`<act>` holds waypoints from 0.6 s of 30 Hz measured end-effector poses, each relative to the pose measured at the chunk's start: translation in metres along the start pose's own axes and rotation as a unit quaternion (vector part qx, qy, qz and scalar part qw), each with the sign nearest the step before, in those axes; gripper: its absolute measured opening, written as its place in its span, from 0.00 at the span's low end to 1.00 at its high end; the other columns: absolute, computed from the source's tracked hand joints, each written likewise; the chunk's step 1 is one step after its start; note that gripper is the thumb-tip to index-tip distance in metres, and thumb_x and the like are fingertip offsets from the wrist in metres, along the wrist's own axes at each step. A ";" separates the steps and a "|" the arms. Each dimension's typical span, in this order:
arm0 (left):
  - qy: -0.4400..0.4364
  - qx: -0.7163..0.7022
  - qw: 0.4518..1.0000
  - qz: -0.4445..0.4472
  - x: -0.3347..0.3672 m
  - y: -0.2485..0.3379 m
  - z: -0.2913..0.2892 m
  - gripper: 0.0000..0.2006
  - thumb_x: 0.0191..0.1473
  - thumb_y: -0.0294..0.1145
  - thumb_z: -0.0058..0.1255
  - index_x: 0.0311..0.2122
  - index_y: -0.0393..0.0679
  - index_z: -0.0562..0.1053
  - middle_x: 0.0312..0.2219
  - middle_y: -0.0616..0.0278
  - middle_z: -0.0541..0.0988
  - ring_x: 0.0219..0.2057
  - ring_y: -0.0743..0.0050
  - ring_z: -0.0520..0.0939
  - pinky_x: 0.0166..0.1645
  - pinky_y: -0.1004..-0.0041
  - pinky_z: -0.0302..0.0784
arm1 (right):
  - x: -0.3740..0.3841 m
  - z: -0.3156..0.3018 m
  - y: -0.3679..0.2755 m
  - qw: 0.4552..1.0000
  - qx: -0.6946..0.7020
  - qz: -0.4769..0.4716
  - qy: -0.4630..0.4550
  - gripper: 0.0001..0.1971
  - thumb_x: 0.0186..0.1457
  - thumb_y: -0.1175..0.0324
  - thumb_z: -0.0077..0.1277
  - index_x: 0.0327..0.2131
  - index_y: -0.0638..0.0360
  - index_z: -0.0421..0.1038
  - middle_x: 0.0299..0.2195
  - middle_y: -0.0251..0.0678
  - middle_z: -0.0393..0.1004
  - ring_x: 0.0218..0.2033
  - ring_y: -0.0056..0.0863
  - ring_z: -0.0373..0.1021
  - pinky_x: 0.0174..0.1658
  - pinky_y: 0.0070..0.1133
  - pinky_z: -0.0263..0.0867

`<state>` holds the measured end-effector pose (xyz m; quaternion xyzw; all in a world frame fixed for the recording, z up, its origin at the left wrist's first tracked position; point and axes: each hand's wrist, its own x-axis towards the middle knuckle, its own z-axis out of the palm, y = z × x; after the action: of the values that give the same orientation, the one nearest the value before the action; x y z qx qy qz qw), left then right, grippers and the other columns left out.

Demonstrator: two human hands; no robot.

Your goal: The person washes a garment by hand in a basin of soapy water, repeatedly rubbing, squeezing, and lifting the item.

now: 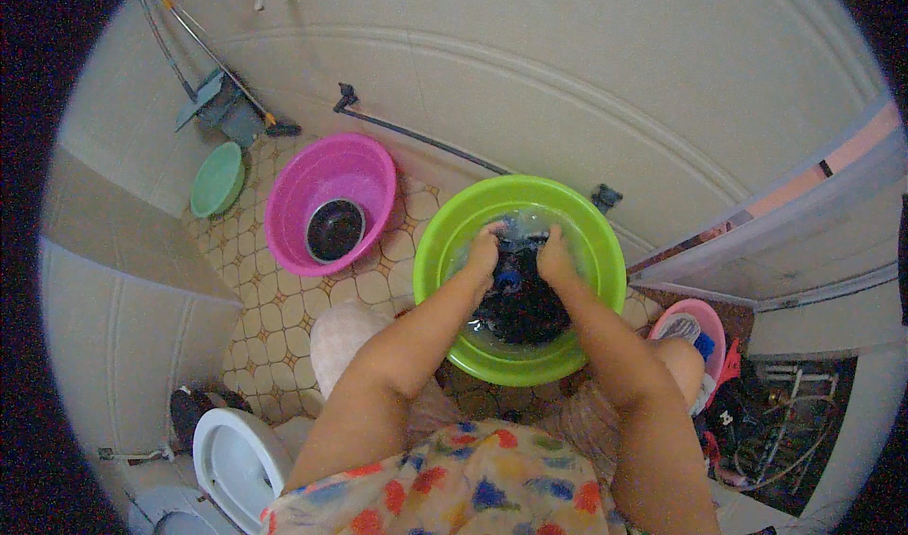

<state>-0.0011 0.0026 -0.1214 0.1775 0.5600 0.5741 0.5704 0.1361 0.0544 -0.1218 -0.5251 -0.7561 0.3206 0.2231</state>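
Note:
Between my knees stands a large lime-green basin (pixel 437 215) with cloudy, sudsy water in it. A dark, wet piece of cloth (pixel 525 308), black with a small blue patch, lies bunched in the water. My left hand (pixel 483 251) grips the cloth's upper left part, and my right hand (pixel 555 254) grips its upper right part. Both hands are closed, thumbs toward the far side, with a short stretch of cloth between them. The fingertips are hidden under the fabric and water. What kind of garment it is cannot be made out.
Left of the green basin sits a pink basin (pixel 378 171) holding a dark round bowl (pixel 336 230). Farther left are a small mint basin (pixel 218 180), a dustpan (pixel 227 105) and a broom (pixel 281 128). A toilet (pixel 203 440) stands lower left; a pink tub (pixel 716 322) with clothes, at right.

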 end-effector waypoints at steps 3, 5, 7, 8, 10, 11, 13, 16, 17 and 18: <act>-0.009 -0.133 0.987 -0.085 -0.019 0.017 0.021 0.16 0.50 0.44 0.31 0.39 0.48 0.67 0.28 0.60 0.73 0.28 0.66 0.74 0.32 0.69 0.70 | -0.015 -0.004 -0.030 0.993 0.113 0.016 0.031 0.17 0.48 0.62 0.40 0.41 0.61 0.58 0.35 0.51 0.65 0.38 0.45 0.62 0.40 0.34 0.57; -0.007 -0.124 0.983 -0.137 -0.028 0.025 0.024 0.22 0.48 0.54 0.33 0.36 0.47 0.68 0.26 0.62 0.73 0.27 0.68 0.73 0.31 0.70 0.70 | -0.034 -0.011 -0.057 0.991 0.133 -0.021 0.024 0.15 0.47 0.63 0.42 0.37 0.62 0.60 0.32 0.50 0.65 0.35 0.45 0.62 0.38 0.33 0.58; -0.086 -0.176 0.976 -0.097 -0.023 0.022 0.005 0.20 0.47 0.52 0.38 0.35 0.47 0.68 0.27 0.60 0.72 0.29 0.68 0.72 0.34 0.70 0.68 | -0.056 -0.027 -0.094 0.987 0.122 -0.100 0.004 0.12 0.46 0.65 0.45 0.32 0.63 0.63 0.29 0.49 0.65 0.32 0.47 0.62 0.35 0.31 0.58; -0.127 -0.200 0.968 -0.078 -0.018 0.019 -0.001 0.19 0.46 0.51 0.41 0.35 0.47 0.67 0.28 0.59 0.71 0.30 0.69 0.72 0.36 0.70 0.67 | -0.061 -0.029 -0.100 0.985 0.107 -0.133 -0.009 0.11 0.46 0.65 0.45 0.31 0.63 0.63 0.28 0.48 0.64 0.31 0.46 0.62 0.34 0.31 0.58; -0.056 -0.120 0.991 -0.012 -0.013 0.023 0.004 0.14 0.44 0.47 0.45 0.29 0.46 0.68 0.25 0.60 0.72 0.26 0.70 0.72 0.33 0.71 0.68 | -0.067 -0.034 -0.108 0.977 0.074 -0.195 -0.032 0.11 0.45 0.65 0.45 0.28 0.63 0.64 0.27 0.47 0.64 0.29 0.46 0.61 0.32 0.31 0.58; -0.045 -0.090 0.995 0.009 -0.008 0.023 0.007 0.14 0.45 0.46 0.44 0.28 0.46 0.68 0.25 0.60 0.72 0.26 0.70 0.72 0.32 0.71 0.68 | -0.068 -0.039 -0.112 0.978 0.066 -0.193 -0.048 0.10 0.45 0.64 0.45 0.26 0.63 0.65 0.28 0.46 0.65 0.29 0.45 0.62 0.32 0.31 0.59; -0.039 -0.085 0.996 0.008 -0.010 0.025 0.016 0.13 0.46 0.45 0.42 0.28 0.45 0.67 0.25 0.60 0.72 0.25 0.71 0.72 0.32 0.72 0.69 | -0.064 -0.039 -0.108 0.974 0.041 -0.217 -0.053 0.11 0.46 0.63 0.43 0.27 0.63 0.65 0.28 0.47 0.66 0.29 0.46 0.63 0.32 0.32 0.59; -0.051 -0.160 0.984 -0.057 -0.040 0.026 0.033 0.13 0.47 0.44 0.40 0.29 0.45 0.68 0.25 0.61 0.72 0.25 0.71 0.72 0.32 0.72 0.69 | -0.045 -0.045 -0.105 0.988 -0.045 -0.119 -0.090 0.13 0.47 0.61 0.40 0.32 0.60 0.64 0.30 0.46 0.67 0.28 0.45 0.65 0.32 0.32 0.62; -0.054 -0.184 0.978 -0.079 -0.053 0.029 0.041 0.13 0.47 0.44 0.40 0.29 0.45 0.68 0.25 0.61 0.72 0.25 0.71 0.72 0.32 0.72 0.69 | -0.037 -0.049 -0.104 0.989 -0.081 -0.063 -0.107 0.14 0.47 0.61 0.39 0.35 0.59 0.64 0.31 0.45 0.68 0.28 0.45 0.66 0.32 0.32 0.63; -0.056 -0.208 0.972 -0.098 -0.067 0.035 0.049 0.13 0.48 0.44 0.39 0.29 0.45 0.68 0.25 0.61 0.72 0.25 0.72 0.72 0.32 0.72 0.69 | -0.024 -0.045 -0.087 0.985 -0.123 -0.089 -0.086 0.14 0.48 0.60 0.38 0.35 0.59 0.64 0.31 0.45 0.68 0.29 0.44 0.66 0.32 0.32 0.63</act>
<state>0.0437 -0.0230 -0.0473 0.0311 0.4098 0.6083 0.6791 0.1186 0.0219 -0.0279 -0.4499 -0.8497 0.2481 0.1181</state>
